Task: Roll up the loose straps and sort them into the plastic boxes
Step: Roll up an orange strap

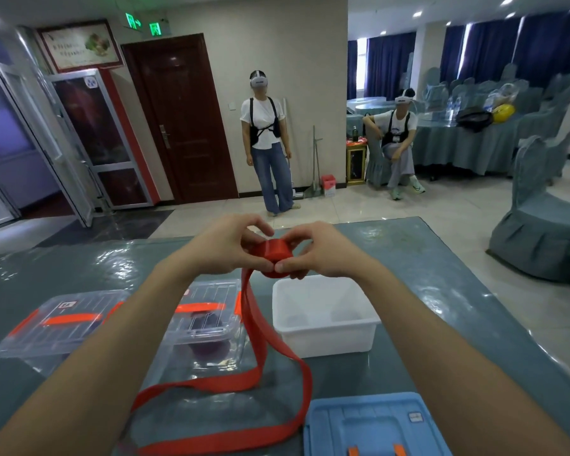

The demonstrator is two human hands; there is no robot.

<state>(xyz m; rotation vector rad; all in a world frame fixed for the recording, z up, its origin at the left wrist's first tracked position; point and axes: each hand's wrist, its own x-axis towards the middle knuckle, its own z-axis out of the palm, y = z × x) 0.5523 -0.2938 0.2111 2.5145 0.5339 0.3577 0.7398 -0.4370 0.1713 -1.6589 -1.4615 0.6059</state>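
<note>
A red strap [260,327] is partly wound into a roll [276,255] held above the table. My left hand [234,248] and my right hand [313,251] both pinch that roll between fingers and thumbs. The loose tail hangs down from the roll and loops over the table toward its near edge. Just below the hands stands an open white plastic box [323,337] with nothing visible inside. A clear box with an orange-handled lid [208,311] sits left of it and holds something dark.
Another clear lidded box [60,324] stands at the left. A blue lid [372,426] lies at the near edge. Beyond the glossy grey table [425,258], one person stands and another sits, both with headsets. A covered chair [540,232] is at the right.
</note>
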